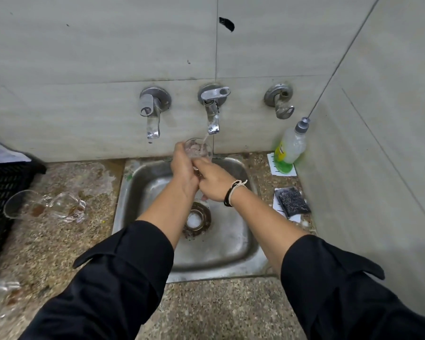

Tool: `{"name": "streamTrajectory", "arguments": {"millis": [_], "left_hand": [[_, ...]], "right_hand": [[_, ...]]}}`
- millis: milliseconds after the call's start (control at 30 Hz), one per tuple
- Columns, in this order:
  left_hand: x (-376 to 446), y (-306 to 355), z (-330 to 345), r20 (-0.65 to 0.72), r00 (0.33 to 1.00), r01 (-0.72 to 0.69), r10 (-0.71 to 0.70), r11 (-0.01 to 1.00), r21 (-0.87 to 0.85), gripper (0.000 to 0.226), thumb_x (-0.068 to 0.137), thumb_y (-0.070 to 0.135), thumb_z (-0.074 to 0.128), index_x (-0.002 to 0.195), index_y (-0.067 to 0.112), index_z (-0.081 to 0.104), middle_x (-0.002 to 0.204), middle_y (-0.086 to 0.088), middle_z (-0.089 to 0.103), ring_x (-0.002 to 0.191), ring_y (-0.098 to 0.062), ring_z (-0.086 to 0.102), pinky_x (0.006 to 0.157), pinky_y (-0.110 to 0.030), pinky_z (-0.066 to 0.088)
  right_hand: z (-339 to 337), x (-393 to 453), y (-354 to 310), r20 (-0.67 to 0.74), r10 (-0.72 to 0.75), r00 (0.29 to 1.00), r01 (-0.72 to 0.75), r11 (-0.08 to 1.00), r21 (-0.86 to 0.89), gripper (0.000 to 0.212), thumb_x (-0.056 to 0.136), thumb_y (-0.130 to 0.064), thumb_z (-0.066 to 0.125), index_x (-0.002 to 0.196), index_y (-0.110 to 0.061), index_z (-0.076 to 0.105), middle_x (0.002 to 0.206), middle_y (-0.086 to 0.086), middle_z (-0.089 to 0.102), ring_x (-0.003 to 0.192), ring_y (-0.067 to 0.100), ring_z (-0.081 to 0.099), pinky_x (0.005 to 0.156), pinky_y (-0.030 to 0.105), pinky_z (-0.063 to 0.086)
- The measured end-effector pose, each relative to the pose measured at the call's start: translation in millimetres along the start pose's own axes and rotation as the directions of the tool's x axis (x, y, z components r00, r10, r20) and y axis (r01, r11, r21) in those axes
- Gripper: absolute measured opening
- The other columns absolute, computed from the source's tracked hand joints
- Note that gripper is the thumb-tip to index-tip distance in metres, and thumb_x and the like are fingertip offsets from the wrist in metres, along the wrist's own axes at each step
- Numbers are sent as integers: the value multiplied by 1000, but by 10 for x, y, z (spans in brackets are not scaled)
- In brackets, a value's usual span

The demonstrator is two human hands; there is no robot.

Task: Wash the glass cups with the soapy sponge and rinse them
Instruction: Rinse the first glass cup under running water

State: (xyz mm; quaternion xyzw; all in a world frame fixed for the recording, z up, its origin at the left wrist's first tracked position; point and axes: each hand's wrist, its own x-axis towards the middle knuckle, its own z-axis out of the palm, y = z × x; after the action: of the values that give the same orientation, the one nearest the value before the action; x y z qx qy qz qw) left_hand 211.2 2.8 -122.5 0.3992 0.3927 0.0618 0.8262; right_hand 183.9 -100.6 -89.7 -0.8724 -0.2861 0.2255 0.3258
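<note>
Both my hands meet on one glass cup above the sink, under the running middle tap: my left hand wraps its side, my right hand grips just below it. Two more cups lie on the desk well to my left.

Three wall fittings are mounted above the steel sink: left tap, middle tap, right valve. A dish soap bottle is stood at 2 o'clock of the basin, a black crate at 9 o'clock.
</note>
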Motion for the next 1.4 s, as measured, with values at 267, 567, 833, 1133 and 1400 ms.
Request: {"name": "streamTrajectory", "arguments": {"millis": [267, 567, 833, 1133, 1400], "left_hand": [[-144, -90, -27, 261, 954, 141, -148, 989, 47, 37, 95, 53, 57, 98, 17, 68, 92, -2, 71, 84, -21, 70, 76, -34, 57], [-205, 23, -136, 403, 852, 395, -333, 915, -80, 40, 103, 14, 44, 140, 0, 45, 135, -32, 54, 107, -55, 66, 88, -77, 47], [-211, -125, -225, 395, 908, 60, -139, 977, 205, 16, 96, 5, 66, 112, 5, 67, 88, -9, 75, 68, -15, 70, 56, -23, 58], [-86, -23, -228, 346, 935, -122, 77, 986, 111, 36, 97, -2, 62, 132, 2, 57, 115, -17, 74, 96, -29, 74, 70, -36, 60], [37, 77, -304, 255, 966, -7, 26, 997, -75, 46, 95, -20, 31, 119, 14, 50, 118, -22, 62, 89, -23, 68, 65, -30, 61]], "right_hand": [[-306, -18, 203, -5, -26, 1000, 19, 824, -566, 66, 90, -10, 47, 151, -27, 31, 164, -7, 20, 124, 33, 56, 97, 46, 48], [86, -384, 496, -634, 133, 762, 116, 935, 336, 59, 85, -17, 57, 142, -19, 42, 154, 6, 27, 121, 17, 58, 101, 41, 52], [-315, 33, 140, -252, 257, 933, -117, 878, 463, 46, 95, -49, 60, 130, -19, 56, 121, 2, 62, 106, 16, 62, 89, 29, 49], [-533, 415, -134, -165, 372, 913, -317, 905, 284, 38, 103, -42, 43, 92, -15, 67, 83, 7, 64, 77, 25, 59, 66, 31, 44], [-378, 216, -230, -305, -8, 952, -37, 989, -141, 29, 94, -7, 49, 115, -3, 68, 115, 21, 68, 110, 38, 61, 95, 42, 46]]}}
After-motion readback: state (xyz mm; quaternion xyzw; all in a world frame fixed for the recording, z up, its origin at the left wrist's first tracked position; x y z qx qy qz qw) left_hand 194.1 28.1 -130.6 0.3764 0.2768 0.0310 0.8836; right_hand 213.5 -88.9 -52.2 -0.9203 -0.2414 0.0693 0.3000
